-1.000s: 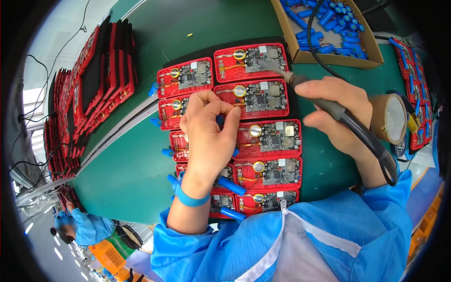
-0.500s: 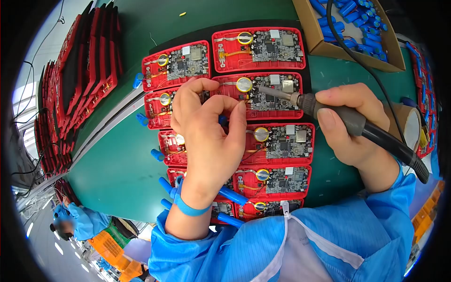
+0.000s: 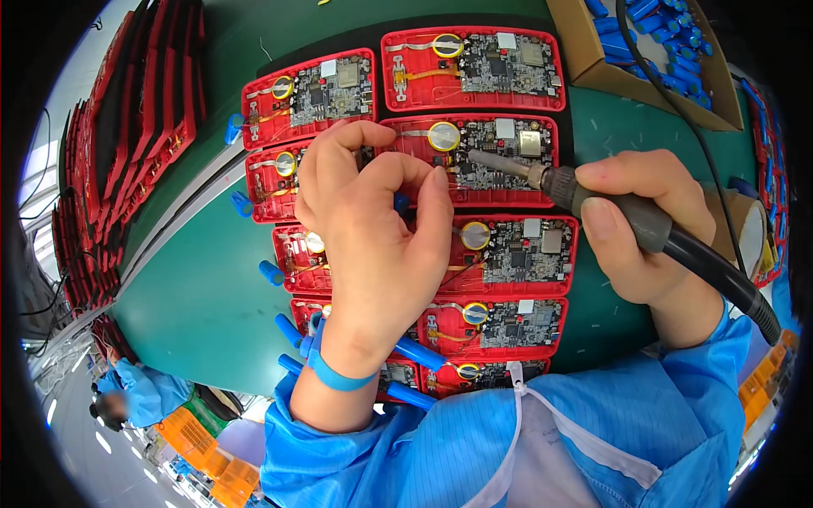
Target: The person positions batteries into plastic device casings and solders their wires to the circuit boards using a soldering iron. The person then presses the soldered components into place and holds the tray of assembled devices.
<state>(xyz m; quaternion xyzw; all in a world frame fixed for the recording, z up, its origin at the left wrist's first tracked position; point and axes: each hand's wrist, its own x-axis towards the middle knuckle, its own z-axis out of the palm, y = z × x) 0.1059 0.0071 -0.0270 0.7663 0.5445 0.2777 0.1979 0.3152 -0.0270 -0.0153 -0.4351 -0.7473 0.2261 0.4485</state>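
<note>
1. The right hand (image 3: pixel 652 224) has its fingers closed around the thick black handle of a soldering iron (image 3: pixel 622 216) with a slim metal tip.
2. The tip is over the open red plastic case (image 3: pixel 508 200) in the right column, second from the far end; whether it touches cannot be told.
3. This case contains a grey printed circuit board (image 3: pixel 529 173) on its right and a round silver coin cell (image 3: pixel 444 136) on its left.
4. The left hand (image 3: pixel 373 220) bends over the case's left part, thumb and forefinger drawn together; whether they grip anything cannot be told.
5. More open red cases with boards lie in two columns on the green desk (image 3: pixel 203 284).
6. At the far right, an open brown cardboard box (image 3: pixel 648 100) holds many blue cylinders (image 3: pixel 677 38).
7. Stacked red-and-black cases (image 3: pixel 157 102) stand at left.
</note>
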